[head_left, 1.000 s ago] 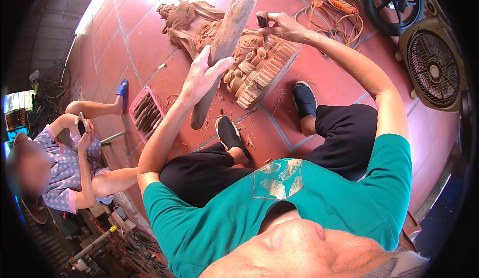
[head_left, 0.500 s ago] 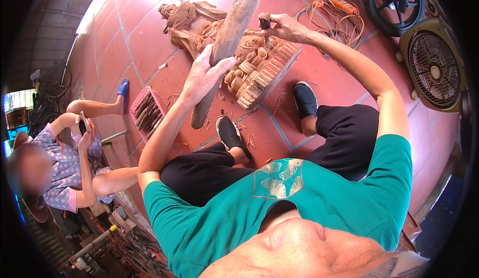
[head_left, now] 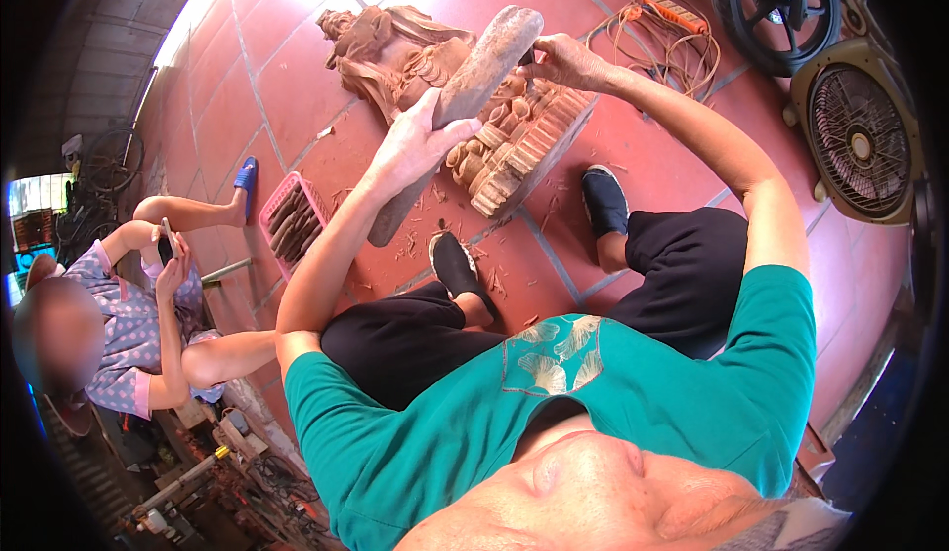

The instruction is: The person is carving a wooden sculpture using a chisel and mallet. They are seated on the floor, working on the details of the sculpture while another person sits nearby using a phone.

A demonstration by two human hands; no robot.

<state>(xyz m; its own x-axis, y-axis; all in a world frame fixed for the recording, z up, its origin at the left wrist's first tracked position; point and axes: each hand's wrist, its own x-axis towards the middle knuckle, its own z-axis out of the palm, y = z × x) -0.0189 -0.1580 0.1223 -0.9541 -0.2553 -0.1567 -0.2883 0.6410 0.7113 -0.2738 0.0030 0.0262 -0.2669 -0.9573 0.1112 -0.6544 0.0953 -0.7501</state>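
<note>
Through the head camera I see a reddish-brown wood carving (head_left: 519, 146) in the upper middle of the frame, lying diagonally. It is cut in deep relief with folds and rounded forms, and its straight lower-right end has a row of ridges. Across it slants a long, worn, grey-brown wooden bat (head_left: 489, 69), held up, its rounded end toward the upper right. Beside that end I make out a small dark tool (head_left: 541, 55), mostly hidden; I cannot tell whether they touch.
</note>
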